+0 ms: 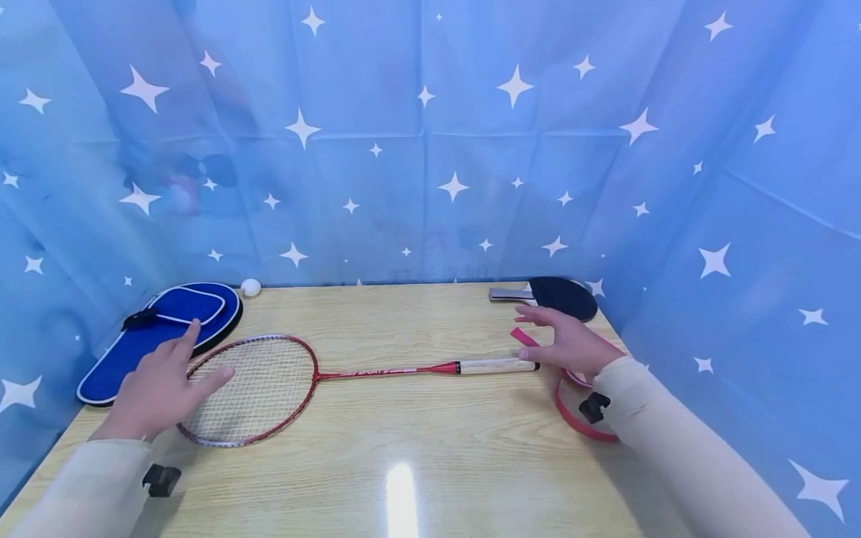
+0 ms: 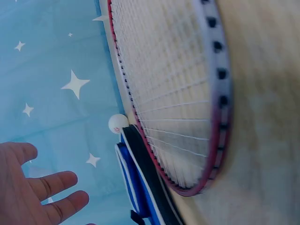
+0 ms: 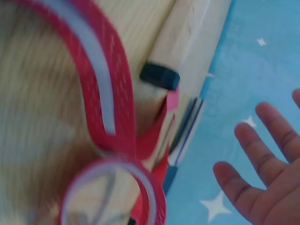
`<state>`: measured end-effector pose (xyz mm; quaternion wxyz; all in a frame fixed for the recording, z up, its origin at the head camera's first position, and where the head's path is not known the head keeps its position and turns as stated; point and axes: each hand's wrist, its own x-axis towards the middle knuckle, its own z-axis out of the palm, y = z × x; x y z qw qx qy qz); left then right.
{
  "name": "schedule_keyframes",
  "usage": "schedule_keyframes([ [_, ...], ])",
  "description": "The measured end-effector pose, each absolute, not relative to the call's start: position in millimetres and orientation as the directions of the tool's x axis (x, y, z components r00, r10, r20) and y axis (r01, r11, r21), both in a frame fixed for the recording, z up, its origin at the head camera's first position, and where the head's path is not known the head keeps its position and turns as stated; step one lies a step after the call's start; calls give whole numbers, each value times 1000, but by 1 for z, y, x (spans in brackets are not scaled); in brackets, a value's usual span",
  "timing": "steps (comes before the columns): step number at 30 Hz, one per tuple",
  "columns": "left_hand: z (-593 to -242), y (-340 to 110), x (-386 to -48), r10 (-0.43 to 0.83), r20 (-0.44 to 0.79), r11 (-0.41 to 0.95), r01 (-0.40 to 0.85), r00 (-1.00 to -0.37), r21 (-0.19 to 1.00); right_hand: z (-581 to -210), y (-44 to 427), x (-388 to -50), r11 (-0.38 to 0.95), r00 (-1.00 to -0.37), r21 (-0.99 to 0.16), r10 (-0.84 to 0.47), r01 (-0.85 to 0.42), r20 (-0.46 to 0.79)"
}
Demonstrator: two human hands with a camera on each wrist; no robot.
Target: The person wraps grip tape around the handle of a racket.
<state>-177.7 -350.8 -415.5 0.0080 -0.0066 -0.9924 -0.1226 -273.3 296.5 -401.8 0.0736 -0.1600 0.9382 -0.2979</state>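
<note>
A badminton racket (image 1: 377, 372) with a red frame and whitish handle (image 1: 494, 365) lies across the wooden table. Over the left edge of its strung head (image 2: 178, 108) hovers my left hand (image 1: 158, 385), fingers spread and holding nothing. My right hand (image 1: 572, 345) is above the butt of the handle, fingers extended, also holding nothing. Beneath this hand and wrist lies a red band (image 1: 570, 420), partly hidden in the head view. The right wrist view shows the band (image 3: 123, 98) with a pale strip along it and a rolled part (image 3: 159, 197) beside the handle's black end cap (image 3: 160, 76).
A blue zipped paddle case (image 1: 114, 366) lies at the left, with a white ball (image 1: 251, 288) by the back edge. At the back right rests a black table tennis paddle (image 1: 565, 297). A blue star-patterned curtain (image 1: 417, 164) encloses the table's back and sides.
</note>
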Motion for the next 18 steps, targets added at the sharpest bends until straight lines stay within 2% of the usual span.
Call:
schedule_keyframes([
  [7,-428,-358,-170,5,4,961,6,-1000,278,-415,286,-275,740,-910,-600,-412,-302,-50],
  [18,-444,-366,-167,-42,-82,932,-69,-996,356,-424,270,-280,747,-877,-609,-451,-267,-168],
])
